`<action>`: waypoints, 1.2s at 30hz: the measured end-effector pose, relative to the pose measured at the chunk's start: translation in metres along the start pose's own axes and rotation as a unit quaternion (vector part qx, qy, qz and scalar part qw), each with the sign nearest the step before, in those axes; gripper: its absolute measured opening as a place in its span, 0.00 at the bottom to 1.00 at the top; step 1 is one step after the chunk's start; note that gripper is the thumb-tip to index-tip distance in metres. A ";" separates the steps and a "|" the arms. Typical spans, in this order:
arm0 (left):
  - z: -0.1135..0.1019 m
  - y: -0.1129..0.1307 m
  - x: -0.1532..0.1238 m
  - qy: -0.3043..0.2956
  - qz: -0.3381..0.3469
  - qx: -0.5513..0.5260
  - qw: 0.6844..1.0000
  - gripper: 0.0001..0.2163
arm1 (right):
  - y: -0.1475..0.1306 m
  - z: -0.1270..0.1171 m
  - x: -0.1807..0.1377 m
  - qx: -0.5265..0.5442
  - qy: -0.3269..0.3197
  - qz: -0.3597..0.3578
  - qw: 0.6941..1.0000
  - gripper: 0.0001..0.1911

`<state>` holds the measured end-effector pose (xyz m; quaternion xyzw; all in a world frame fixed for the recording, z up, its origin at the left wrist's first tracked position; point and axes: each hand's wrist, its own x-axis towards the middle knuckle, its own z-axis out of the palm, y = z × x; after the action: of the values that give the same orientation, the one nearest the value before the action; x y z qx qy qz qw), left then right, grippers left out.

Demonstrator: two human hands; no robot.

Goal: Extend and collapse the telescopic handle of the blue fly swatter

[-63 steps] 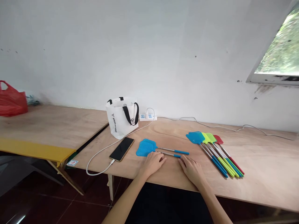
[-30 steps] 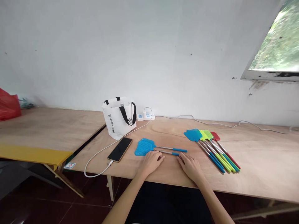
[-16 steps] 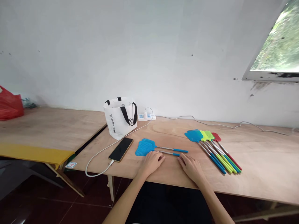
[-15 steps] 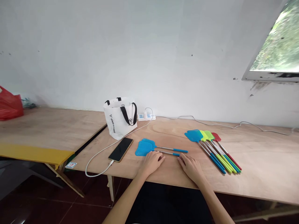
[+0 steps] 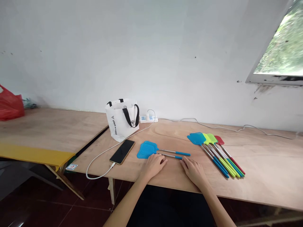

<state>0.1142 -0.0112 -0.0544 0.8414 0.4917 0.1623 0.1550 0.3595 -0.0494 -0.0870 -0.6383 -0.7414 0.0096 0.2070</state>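
My left hand [image 5: 154,166] lies on the wooden table with its fingers stretched out, fingertips at the neck of the nearer blue fly swatter [image 5: 145,150]. Flat beside the end of that swatter's handle rests my right hand [image 5: 193,167], fingers also extended. Whether the fingertips touch the swatter or only lie against its edge, I cannot tell. A second blue fly swatter [image 5: 174,152] lies just behind the first, their heads overlapping. To the right is a fanned row of several fly swatters [image 5: 219,154] in blue, yellow-green, green and red, handles pointing toward me.
A phone [image 5: 122,152] on a white charging cable lies left of the swatters. Behind it stand a white tote bag [image 5: 120,124] and a power strip [image 5: 148,119] against the wall. Another table [image 5: 47,126] adjoins at left, with a red plastic bag [image 5: 10,105] on it.
Both hands and the swatters keep their places on the table. Only the camera view has shifted very slightly.
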 end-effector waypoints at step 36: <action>0.005 -0.006 -0.002 -0.003 0.000 0.026 1.000 0.19 | -0.042 0.005 0.056 -0.012 -0.078 -0.133 0.988 0.11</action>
<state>0.1114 -0.0106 -0.0619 0.8458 0.4949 0.1469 0.1344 0.3131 -0.0026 -0.0633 -0.5339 -0.8335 0.0235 0.1402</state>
